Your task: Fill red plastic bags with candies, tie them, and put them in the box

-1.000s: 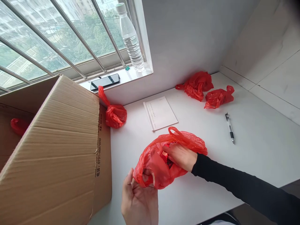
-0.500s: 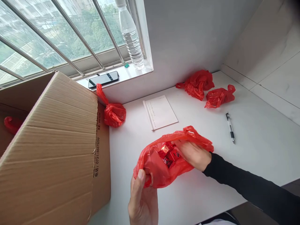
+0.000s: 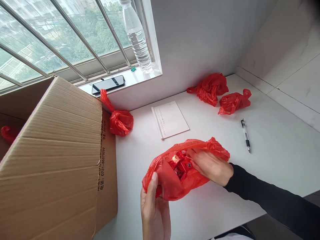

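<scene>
A red plastic bag (image 3: pixel 172 186) is held mouth-up over the table, its opening spread wide. My left hand (image 3: pixel 155 203) grips its near left rim, thumb on top and fingers curled beneath. Inside the bag lie several small red wrapped candies (image 3: pixel 182 163) with shiny foil and dark print. My right hand (image 3: pixel 211 166), in a black sleeve, reaches into the bag from the right. Its fingers are stretched toward the candies with the thumb apart; the fingertips are partly hidden and nothing shows between them.
A cardboard box (image 3: pixel 62 150) stands at the left, beside a tied red bag (image 3: pixel 121 122). Behind are a notebook (image 3: pixel 171 119), two more red bags (image 3: pixel 212 88) and a pen (image 3: pixel 245 136). The windowsill holds a phone (image 3: pixel 108 84) and a water bottle (image 3: pixel 139 43).
My right hand has shifted slightly right and down at the bag's mouth. The left thumb has moved a little up and right along the rim. The view has turned slightly.
</scene>
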Tool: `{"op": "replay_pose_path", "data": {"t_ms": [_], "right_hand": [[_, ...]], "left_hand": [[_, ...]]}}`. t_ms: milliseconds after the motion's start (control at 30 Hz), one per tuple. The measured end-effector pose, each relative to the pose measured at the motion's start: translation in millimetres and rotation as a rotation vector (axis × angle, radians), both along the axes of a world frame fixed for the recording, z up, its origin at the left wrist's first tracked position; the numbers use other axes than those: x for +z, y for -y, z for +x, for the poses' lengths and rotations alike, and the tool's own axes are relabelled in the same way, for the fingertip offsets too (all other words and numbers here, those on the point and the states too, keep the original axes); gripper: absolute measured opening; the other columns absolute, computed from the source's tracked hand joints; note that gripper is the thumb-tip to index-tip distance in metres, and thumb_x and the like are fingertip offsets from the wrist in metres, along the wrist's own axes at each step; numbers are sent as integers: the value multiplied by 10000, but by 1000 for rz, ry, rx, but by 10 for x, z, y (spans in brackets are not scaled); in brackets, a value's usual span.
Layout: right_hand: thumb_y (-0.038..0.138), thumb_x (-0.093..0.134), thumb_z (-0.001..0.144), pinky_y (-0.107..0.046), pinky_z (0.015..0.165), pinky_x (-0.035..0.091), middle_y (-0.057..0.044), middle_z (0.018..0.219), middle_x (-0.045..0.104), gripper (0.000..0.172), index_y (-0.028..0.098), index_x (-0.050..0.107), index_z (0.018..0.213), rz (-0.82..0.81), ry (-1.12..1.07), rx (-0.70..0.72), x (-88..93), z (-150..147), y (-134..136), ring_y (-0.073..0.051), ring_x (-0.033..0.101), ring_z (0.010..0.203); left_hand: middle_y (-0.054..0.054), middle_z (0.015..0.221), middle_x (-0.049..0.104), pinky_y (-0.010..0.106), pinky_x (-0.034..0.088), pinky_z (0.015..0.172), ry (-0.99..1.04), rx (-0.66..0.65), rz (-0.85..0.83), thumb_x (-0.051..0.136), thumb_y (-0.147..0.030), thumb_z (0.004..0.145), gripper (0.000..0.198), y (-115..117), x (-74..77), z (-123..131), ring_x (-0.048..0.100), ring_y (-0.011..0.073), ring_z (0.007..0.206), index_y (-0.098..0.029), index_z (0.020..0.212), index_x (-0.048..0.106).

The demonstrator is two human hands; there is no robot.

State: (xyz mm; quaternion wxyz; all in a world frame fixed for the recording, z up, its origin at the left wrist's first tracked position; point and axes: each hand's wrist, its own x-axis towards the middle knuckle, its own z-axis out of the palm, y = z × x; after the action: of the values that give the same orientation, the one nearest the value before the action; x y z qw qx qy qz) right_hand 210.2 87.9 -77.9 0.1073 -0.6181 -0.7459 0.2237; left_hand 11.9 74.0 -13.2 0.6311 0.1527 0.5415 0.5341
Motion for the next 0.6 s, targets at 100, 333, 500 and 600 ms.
{"op": "replay_pose_path", "data": {"t_ms": [100, 333, 500, 600], "right_hand": [[160, 459, 963, -327, 616, 448, -70, 927, 653, 157, 186, 613, 954, -80, -13, 93, 112, -30, 62, -209, 625, 730], [284, 389, 1045, -328, 644, 461, -1, 868, 649, 211, 230, 574, 958, -140, -104, 89, 300, -9, 97, -180, 631, 735], [281, 393, 1040, -359, 637, 448, -2, 860, 669, 213, 263, 604, 1048, -121, -105, 58, 425, 39, 117, -201, 642, 728], [275, 384, 1023, -381, 625, 445, -51, 918, 695, 259, 259, 631, 1101, -80, -49, 20, 398, 109, 130, -250, 662, 761]], "left_hand": [[42, 1043, 781, 307, 576, 907, 12, 40, -7, 876, -359, 736, 355, -4, 12, -11, 731, 211, 923, -248, 1065, 802], [41, 1018, 758, 315, 577, 905, -45, 20, 18, 873, -311, 730, 341, -28, 97, 8, 715, 203, 893, -226, 1047, 778], [25, 1114, 720, 307, 563, 905, -145, -60, 66, 836, -323, 765, 629, -61, 312, 61, 692, 230, 1032, -319, 1348, 598], [12, 1045, 717, 309, 561, 899, -180, -96, 68, 832, -318, 761, 694, -53, 366, 64, 685, 236, 1052, -361, 1392, 548]]}}
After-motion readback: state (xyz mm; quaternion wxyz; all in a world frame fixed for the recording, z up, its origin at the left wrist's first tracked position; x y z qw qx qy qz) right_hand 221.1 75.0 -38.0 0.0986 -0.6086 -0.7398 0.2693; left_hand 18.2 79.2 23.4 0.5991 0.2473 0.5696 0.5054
